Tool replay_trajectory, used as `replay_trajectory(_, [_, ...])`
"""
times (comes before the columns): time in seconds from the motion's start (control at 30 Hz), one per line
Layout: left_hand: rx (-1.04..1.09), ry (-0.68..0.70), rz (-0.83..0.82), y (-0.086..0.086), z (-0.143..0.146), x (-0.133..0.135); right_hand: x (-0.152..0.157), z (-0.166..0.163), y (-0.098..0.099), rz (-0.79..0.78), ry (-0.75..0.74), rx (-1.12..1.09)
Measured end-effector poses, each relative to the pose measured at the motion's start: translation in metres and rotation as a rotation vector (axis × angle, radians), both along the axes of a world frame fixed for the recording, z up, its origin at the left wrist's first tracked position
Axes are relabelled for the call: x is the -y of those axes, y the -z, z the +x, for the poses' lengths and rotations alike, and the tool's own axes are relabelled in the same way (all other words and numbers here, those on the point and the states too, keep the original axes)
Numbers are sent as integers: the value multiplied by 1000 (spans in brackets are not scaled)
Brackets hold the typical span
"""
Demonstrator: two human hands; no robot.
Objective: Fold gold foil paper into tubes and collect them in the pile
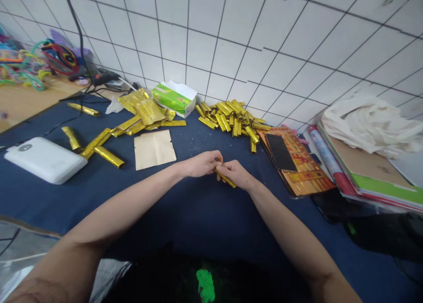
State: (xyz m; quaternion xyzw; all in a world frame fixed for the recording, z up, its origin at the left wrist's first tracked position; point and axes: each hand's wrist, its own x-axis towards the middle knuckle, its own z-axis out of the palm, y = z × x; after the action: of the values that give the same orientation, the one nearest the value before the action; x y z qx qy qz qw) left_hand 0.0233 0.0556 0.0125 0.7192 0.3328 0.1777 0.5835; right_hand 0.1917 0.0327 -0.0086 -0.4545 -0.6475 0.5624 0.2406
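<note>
My right hand (236,174) is closed around a narrow folded gold foil paper strip (228,180), whose lower end sticks out below the fingers. Fingertips of my left hand (202,163) are pinched together at the strip's upper end, touching the right fingers; that end is mostly hidden. Left of my hands, a square cream sheet of paper (155,149) with a crease lies flat. Beyond them, against the wall, is a heap of short folded gold paper pieces (231,116). More gold foil paper packs (145,111) lie at the back left, with several loose gold strips (109,157) nearer.
A white power bank-like box (46,160) with a cable sits left. Behind is a green tissue pack (175,98). At right, a dark phone (280,152) rests on orange-gold printed sheets (310,175), beside stacked folders (380,179) and a white plastic bag (370,122).
</note>
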Motion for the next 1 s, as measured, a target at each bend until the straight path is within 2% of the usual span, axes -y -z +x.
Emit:
replay_trajectory(0.1, [27,-2,6,2,1,0,1,-1,-2,-19,-74,33])
replay_trajectory(0.33, [81,-95,61,2,-22,-22,-2,2,1,-49,-24,16])
replay_trajectory(0.43, [86,-175,62,5,-28,-30,-3,3,3,-3,9,14])
replay_trajectory(0.57, [107,-205,45,9,-30,-33,0,1,6,173,26,122])
replay_trajectory(0.73, [77,-296,8,7,-30,-33,4,-4,13,685,105,511])
replay_trajectory(0.8, [86,-336,-43,8,-29,-34,5,-6,16,826,124,637])
replay_trajectory(0.9, [70,-371,-76,10,-30,-36,5,-6,17,872,141,687])
replay_trajectory(1.0, [33,-334,9,10,-29,-36,5,-5,14,748,192,573])
